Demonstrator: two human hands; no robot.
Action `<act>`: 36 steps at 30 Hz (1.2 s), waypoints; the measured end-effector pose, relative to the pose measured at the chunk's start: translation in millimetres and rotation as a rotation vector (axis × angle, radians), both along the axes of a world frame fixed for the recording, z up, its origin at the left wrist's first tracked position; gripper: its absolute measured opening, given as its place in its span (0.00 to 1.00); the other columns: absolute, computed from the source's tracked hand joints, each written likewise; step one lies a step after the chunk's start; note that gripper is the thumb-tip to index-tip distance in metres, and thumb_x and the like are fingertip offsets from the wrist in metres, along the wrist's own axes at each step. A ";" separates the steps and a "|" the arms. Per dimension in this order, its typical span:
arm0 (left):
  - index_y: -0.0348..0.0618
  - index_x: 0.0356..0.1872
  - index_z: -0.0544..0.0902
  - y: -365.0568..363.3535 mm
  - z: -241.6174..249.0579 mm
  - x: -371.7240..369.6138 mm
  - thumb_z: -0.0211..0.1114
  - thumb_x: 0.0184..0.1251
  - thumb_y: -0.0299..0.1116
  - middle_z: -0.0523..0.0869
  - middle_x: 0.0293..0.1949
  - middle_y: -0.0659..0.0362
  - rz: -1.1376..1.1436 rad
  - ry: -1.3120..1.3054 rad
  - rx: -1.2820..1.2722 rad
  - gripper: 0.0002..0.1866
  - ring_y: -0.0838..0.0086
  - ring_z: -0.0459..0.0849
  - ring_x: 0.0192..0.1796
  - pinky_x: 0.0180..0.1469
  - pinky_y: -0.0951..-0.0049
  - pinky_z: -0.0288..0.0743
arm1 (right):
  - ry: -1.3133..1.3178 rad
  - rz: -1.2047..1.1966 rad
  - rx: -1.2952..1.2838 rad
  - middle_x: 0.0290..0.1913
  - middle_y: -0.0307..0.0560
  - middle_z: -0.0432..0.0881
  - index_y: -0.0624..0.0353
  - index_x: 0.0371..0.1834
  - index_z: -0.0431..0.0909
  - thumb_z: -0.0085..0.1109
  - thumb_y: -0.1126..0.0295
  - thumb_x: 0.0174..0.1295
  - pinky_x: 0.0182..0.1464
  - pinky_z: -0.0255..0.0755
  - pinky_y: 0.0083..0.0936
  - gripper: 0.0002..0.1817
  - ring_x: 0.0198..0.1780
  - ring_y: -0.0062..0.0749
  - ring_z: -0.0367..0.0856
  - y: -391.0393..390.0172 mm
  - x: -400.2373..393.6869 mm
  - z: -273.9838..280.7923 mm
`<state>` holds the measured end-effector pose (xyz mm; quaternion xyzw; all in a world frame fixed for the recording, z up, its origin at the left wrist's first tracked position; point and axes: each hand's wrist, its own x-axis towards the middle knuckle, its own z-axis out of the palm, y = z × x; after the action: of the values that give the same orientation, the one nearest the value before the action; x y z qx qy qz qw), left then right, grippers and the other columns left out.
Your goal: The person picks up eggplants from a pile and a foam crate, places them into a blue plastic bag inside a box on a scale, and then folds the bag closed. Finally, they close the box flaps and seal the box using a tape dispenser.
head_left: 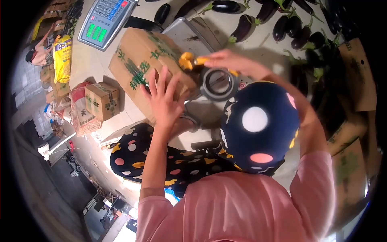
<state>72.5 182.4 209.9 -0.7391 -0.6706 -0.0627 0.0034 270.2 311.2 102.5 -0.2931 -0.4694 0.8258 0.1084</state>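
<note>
A brown cardboard box (pixel 141 60) with green print rests on a metal scale platform (pixel 189 32). My left hand (pixel 163 99) lies flat on the box's near end, fingers spread. My right hand (pixel 225 60) grips a yellow tape dispenser (pixel 187 60) with a grey roll of tape (pixel 217 84), pressed against the box's right edge. My knees in dark spotted trousers (pixel 258 125) sit just below the box.
A digital scale display (pixel 105 20) stands at the top left. Several dark eggplants (pixel 290 24) lie on the floor at the top right. A smaller printed box (pixel 102 101) and bags are at the left. Flat cartons (pixel 354 72) lean at the right.
</note>
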 end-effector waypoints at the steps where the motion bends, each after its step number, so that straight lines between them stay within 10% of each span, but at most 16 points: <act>1: 0.55 0.56 0.75 8.6 1.6 8.1 0.75 0.38 0.36 0.67 0.65 0.61 0.037 -0.009 0.007 0.35 0.58 0.59 0.69 0.66 0.46 0.43 | -0.024 0.035 -0.035 0.50 0.39 0.80 0.55 0.59 0.74 0.62 0.54 0.59 0.52 0.68 0.15 0.27 0.48 0.15 0.75 13.9 4.7 10.8; 2: 0.55 0.56 0.75 16.1 3.2 13.2 0.74 0.38 0.35 0.67 0.65 0.61 0.014 -0.030 -0.006 0.36 0.58 0.59 0.69 0.66 0.47 0.44 | -0.047 0.063 -0.063 0.51 0.39 0.80 0.55 0.59 0.73 0.62 0.54 0.59 0.52 0.69 0.15 0.28 0.49 0.16 0.76 28.4 8.1 16.2; 3: 0.54 0.57 0.74 24.7 3.6 18.2 0.74 0.38 0.34 0.67 0.65 0.61 -0.015 -0.051 -0.014 0.36 0.59 0.60 0.69 0.66 0.47 0.44 | -0.059 0.074 0.012 0.41 0.30 0.80 0.50 0.60 0.73 0.59 0.54 0.62 0.27 0.70 0.07 0.25 0.32 0.06 0.73 40.3 6.7 11.8; 7: 0.51 0.50 0.77 45.2 3.5 13.9 0.72 0.39 0.28 0.75 0.55 0.61 -0.249 -0.075 -0.107 0.29 0.62 0.68 0.63 0.66 0.49 0.45 | -0.012 0.230 0.133 0.55 0.42 0.78 0.53 0.59 0.74 0.61 0.50 0.58 0.58 0.62 0.17 0.29 0.56 0.21 0.71 68.2 3.7 -1.5; 24: 0.46 0.52 0.77 57.2 25.1 -14.6 0.64 0.52 0.27 0.76 0.54 0.59 -0.379 -0.296 -0.157 0.22 0.64 0.71 0.61 0.68 0.55 0.48 | 0.056 0.037 0.052 0.60 0.46 0.72 0.53 0.68 0.61 0.56 0.55 0.62 0.57 0.63 0.20 0.33 0.56 0.24 0.69 -71.6 59.2 2.1; 28: 0.39 0.56 0.74 85.2 17.2 -101.3 0.60 0.64 0.35 0.75 0.57 0.54 0.321 -0.710 0.164 0.20 0.65 0.69 0.62 0.65 0.68 0.57 | 0.125 0.039 0.048 0.62 0.46 0.69 0.50 0.71 0.54 0.60 0.59 0.60 0.58 0.62 0.21 0.37 0.58 0.26 0.68 -74.5 55.8 9.0; 36: 0.35 0.54 0.75 99.3 -24.0 -187.5 0.57 0.68 0.41 0.78 0.40 0.63 0.657 -0.863 0.101 0.21 0.78 0.74 0.42 0.48 0.78 0.68 | 0.083 0.076 0.120 0.61 0.47 0.69 0.53 0.72 0.51 0.56 0.60 0.64 0.58 0.62 0.21 0.36 0.58 0.26 0.68 -73.0 48.0 12.5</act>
<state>-115.0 281.7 185.9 -0.3966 -0.8030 -0.3882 -0.2171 318.1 238.2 115.0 -0.2339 -0.5239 0.8111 0.1138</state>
